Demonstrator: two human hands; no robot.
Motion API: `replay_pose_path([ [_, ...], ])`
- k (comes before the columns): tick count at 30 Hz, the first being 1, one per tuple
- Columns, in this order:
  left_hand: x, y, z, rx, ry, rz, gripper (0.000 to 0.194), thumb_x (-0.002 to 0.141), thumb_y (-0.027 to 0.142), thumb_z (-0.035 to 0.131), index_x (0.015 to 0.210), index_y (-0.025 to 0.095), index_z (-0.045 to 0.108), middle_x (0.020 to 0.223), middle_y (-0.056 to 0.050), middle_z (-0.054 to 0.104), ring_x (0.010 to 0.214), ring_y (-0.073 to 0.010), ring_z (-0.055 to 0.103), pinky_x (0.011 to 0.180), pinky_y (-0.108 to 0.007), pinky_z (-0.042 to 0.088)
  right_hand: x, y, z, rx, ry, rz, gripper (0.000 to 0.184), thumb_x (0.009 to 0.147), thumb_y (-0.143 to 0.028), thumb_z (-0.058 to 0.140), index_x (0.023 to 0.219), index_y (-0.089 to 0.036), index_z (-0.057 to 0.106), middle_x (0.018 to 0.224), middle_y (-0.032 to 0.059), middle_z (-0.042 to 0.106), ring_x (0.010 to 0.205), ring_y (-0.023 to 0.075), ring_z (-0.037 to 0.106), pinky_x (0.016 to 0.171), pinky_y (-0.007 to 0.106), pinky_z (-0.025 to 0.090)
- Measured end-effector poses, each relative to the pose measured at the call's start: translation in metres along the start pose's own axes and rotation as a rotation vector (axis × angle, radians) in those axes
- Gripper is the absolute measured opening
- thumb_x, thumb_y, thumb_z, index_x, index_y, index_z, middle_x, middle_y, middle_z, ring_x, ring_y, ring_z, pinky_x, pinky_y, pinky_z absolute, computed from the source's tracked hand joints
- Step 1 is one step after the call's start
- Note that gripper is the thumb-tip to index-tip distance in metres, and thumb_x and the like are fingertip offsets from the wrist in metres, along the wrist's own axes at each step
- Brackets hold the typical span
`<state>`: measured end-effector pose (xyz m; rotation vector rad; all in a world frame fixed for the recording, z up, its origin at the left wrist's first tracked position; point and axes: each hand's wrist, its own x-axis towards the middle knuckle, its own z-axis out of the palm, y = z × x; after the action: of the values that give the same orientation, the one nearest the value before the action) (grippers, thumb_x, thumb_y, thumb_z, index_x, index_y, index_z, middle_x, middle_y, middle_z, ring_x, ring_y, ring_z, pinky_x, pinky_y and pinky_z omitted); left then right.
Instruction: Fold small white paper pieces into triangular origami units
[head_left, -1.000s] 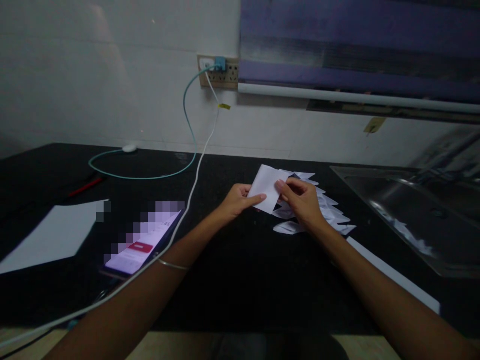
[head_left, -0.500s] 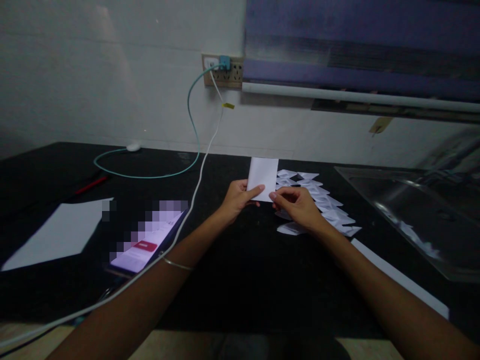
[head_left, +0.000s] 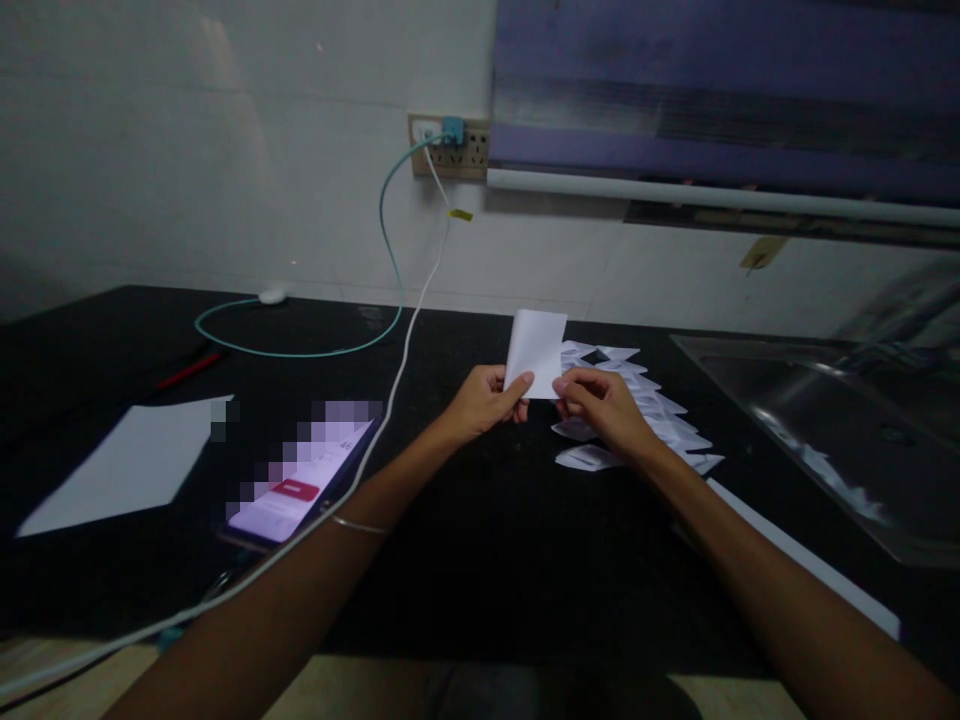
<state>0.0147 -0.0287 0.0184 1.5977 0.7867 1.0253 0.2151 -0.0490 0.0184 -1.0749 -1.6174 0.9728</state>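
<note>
A white folded sheet of paper [head_left: 538, 345] is held up over the dark counter. My left hand [head_left: 491, 400] grips its lower left corner, thumb on the front and fingers behind. At the lower right corner, my right hand [head_left: 600, 402] pinches the paper between thumb and fingers. Several folded white paper pieces [head_left: 667, 428] lie in overlapping rows just behind and to the right of my right hand, which partly hides them.
A phone with a lit screen [head_left: 300, 490] and a white sheet [head_left: 135, 465] lie at left, near a red pen-like object [head_left: 189, 371]. A white cable [head_left: 401, 370] crosses my left forearm. More white paper [head_left: 802, 555] lies beside my right forearm. A metal sink [head_left: 862, 450] is at right.
Both hands have shifted slightly right with the paper, which now tilts a little more to the right. My grip stays at the lower corners.
</note>
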Motion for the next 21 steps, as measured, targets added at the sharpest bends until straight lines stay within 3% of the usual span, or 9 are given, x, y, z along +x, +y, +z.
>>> replay_pose_path([
  [5, -0.001, -0.001, 0.003, 0.054, -0.018, 0.042, 0.048, 0.09, 0.052, 0.064, 0.061, 0.014, 0.059, 0.053, 0.0, 0.06, 0.047, -0.0069, 0.052, 0.048, -0.019, 0.038, -0.002, -0.001, 0.003, 0.039, -0.033, 0.004, 0.038, 0.086, -0.055, 0.072, 0.075, -0.018, 0.07, 0.068, 0.0013, 0.065, 0.059, 0.0115, 0.057, 0.058, 0.027, 0.044],
  [14, -0.001, -0.011, -0.001, 0.265, -0.013, 0.125, 0.061, 0.093, 0.068, 0.048, 0.057, 0.018, 0.048, 0.051, 0.003, 0.045, 0.046, -0.0073, 0.039, 0.046, -0.023, 0.023, -0.002, -0.005, -0.002, -0.107, 0.031, 0.006, 0.047, 0.082, -0.057, 0.075, 0.061, -0.016, 0.066, 0.055, 0.0018, 0.061, 0.05, 0.0103, 0.049, 0.05, 0.025, 0.033],
  [21, -0.002, -0.008, -0.003, 0.312, -0.057, 0.085, 0.073, 0.087, 0.081, 0.042, 0.047, 0.02, 0.039, 0.045, 0.005, 0.033, 0.042, -0.0059, 0.03, 0.045, -0.024, 0.018, -0.003, -0.009, -0.002, -0.111, 0.052, 0.007, 0.047, 0.082, -0.058, 0.074, 0.062, -0.015, 0.068, 0.053, 0.0011, 0.059, 0.048, 0.0102, 0.048, 0.048, 0.026, 0.032],
])
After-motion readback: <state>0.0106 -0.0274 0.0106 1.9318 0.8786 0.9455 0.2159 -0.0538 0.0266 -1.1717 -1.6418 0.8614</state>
